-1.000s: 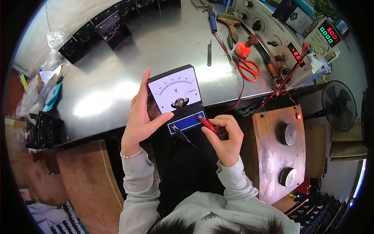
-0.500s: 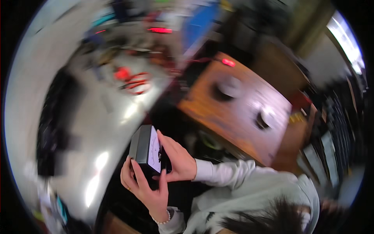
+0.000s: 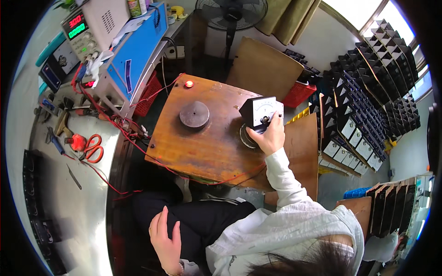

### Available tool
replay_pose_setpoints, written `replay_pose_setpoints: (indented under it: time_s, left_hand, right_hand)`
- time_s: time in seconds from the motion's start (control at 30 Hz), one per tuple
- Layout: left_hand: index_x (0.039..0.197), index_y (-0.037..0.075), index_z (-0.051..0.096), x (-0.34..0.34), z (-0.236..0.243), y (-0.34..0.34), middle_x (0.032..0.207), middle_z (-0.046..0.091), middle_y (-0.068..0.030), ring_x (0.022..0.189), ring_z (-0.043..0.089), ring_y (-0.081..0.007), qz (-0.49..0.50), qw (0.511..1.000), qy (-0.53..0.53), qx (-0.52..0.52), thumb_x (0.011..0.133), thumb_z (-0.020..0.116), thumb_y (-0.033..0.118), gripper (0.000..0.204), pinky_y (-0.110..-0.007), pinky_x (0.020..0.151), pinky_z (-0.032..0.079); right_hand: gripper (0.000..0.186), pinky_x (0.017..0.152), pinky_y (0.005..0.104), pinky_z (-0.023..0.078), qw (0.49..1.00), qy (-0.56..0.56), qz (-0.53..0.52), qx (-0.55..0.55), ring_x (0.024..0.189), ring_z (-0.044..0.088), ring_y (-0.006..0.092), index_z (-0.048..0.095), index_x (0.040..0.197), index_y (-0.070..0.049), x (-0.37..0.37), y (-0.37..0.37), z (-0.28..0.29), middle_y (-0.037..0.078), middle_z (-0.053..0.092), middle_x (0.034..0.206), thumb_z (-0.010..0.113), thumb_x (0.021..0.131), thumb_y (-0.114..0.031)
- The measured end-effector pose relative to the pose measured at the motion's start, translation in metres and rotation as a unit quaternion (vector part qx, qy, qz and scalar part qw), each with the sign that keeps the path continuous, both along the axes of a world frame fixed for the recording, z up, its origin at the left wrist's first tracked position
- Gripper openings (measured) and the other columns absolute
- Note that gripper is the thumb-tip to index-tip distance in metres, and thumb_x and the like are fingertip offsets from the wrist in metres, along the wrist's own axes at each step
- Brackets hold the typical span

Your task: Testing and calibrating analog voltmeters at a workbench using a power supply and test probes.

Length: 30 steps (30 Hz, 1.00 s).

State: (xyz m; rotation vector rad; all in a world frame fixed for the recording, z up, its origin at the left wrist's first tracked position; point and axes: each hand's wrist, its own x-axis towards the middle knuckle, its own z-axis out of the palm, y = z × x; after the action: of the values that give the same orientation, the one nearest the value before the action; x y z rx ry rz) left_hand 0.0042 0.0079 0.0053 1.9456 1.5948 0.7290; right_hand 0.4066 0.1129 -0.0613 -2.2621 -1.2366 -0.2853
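Observation:
My right hand (image 3: pixel 272 136) grips an analog panel meter (image 3: pixel 264 108) by its edge, thumb and fingers around it. The meter has a black case and a white dial face, and is held tilted over the right end of a wooden box (image 3: pixel 221 162). Beneath it, a round metal disc (image 3: pixel 246 138) is partly hidden by the meter and my fingers. A second dark round disc (image 3: pixel 194 115) sits on the box further left. My left hand (image 3: pixel 166 244) rests with fingers outstretched over my dark-trousered leg, holding nothing.
A red lamp (image 3: pixel 189 84) glows on the box's far corner, and red wires run along its edges. Red-handled scissors (image 3: pixel 94 148) lie on the metal bench (image 3: pixel 94 202) at left. A power supply (image 3: pixel 85 34) stands behind them; stacked meters (image 3: pixel 354 133) fill the right.
The meter, earlier held in both hands near the bench edge, is now over the wooden box in my right hand alone. My left hand has let go and moved down to my leg.

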Motion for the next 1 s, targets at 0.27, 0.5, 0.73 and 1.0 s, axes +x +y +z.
replay_pose_setpoints:
  time_s: [0.27, 0.5, 0.73, 1.0]
  left_hand:
    - [0.139, 0.004, 0.056, 0.014, -0.017, -0.018, 0.123, 0.061, -0.0181, 0.110, 0.060, -0.0354, -0.062, 0.992, 0.043, -0.105, 0.088, 0.073, 0.019, 0.055, -0.042, 0.096, 0.046]
    - [0.142, 0.001, 0.051, 0.013, -0.028, -0.023, 0.125, 0.060, -0.0189, 0.111, 0.059, -0.0366, -0.099, 0.983, 0.054, -0.147, 0.090, 0.071, 0.022, 0.059, -0.043, 0.097, 0.046]
    - [0.142, 0.002, 0.050, 0.016, -0.025, -0.026, 0.125, 0.060, -0.0186, 0.112, 0.059, -0.0365, -0.083, 0.982, 0.084, -0.149, 0.090, 0.070, 0.025, 0.061, -0.045, 0.097, 0.045]
    - [0.136, -0.001, 0.054, 0.001, -0.030, -0.029, 0.118, 0.062, -0.0202, 0.106, 0.061, -0.0379, -0.042, 0.990, 0.076, -0.115, 0.085, 0.075, 0.019, 0.059, -0.044, 0.092, 0.049]
  right_hand:
    - [0.117, 0.101, 0.0479, 0.044, 1.000, 0.006, -0.006, 0.016, 0.114, 0.054, 0.0425, 0.031, 0.144, 0.012, -0.001, 0.000, -0.003, 0.027, 0.053, 0.125, 0.088, 0.062, -0.050]
    - [0.117, 0.101, 0.0485, 0.043, 1.000, 0.003, 0.006, 0.024, 0.115, 0.053, 0.0430, 0.032, 0.144, 0.012, -0.002, 0.000, -0.005, 0.027, 0.053, 0.126, 0.088, 0.062, -0.050]
    - [0.116, 0.101, 0.0478, 0.043, 1.000, -0.002, 0.000, 0.015, 0.115, 0.053, 0.0433, 0.033, 0.143, 0.013, -0.004, 0.001, -0.002, 0.028, 0.053, 0.126, 0.088, 0.062, -0.050]
    - [0.108, 0.105, 0.0463, 0.043, 0.999, 0.002, 0.006, -0.034, 0.122, 0.053, 0.0431, 0.041, 0.141, 0.012, 0.003, -0.002, -0.004, 0.030, 0.053, 0.134, 0.087, 0.066, -0.051]
